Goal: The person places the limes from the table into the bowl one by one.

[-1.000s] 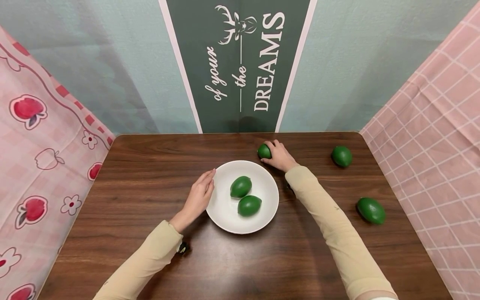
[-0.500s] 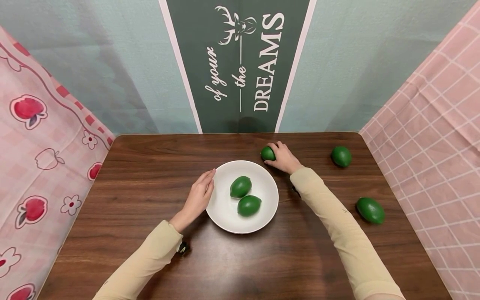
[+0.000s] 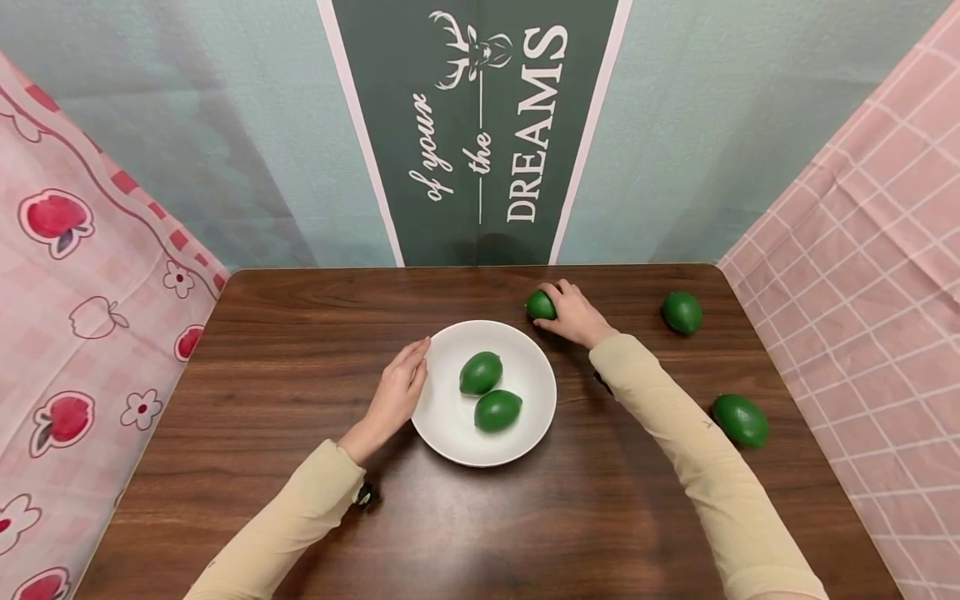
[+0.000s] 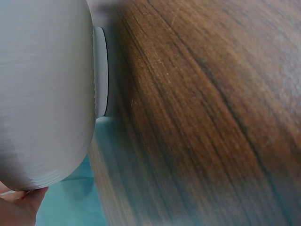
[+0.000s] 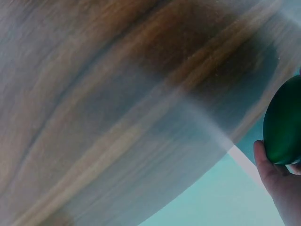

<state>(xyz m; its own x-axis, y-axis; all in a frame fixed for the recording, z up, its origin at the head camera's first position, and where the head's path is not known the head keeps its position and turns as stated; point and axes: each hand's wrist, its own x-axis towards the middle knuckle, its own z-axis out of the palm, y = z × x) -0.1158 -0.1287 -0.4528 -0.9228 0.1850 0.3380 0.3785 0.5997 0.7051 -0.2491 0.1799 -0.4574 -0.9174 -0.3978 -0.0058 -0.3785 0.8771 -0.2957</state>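
Observation:
A white bowl stands mid-table with two green limes in it, side by side. My left hand rests against the bowl's left rim, its fingers nearly straight; part of that hand shows below the bowl's wall in the left wrist view. Behind and to the right of the bowl, my right hand grips another lime between thumb and fingers. In the right wrist view the thumb presses on this held lime; the other fingers are mostly hidden.
Two more limes lie on the right of the wooden table: one far-right lime near the back edge and a nearer lime beside the right sleeve. Cloth hangs behind the table and on both sides.
My right hand has shifted a little to the right with the lime in its grip, and the right forearm has moved right too. The left hand and the bowl have stayed put.

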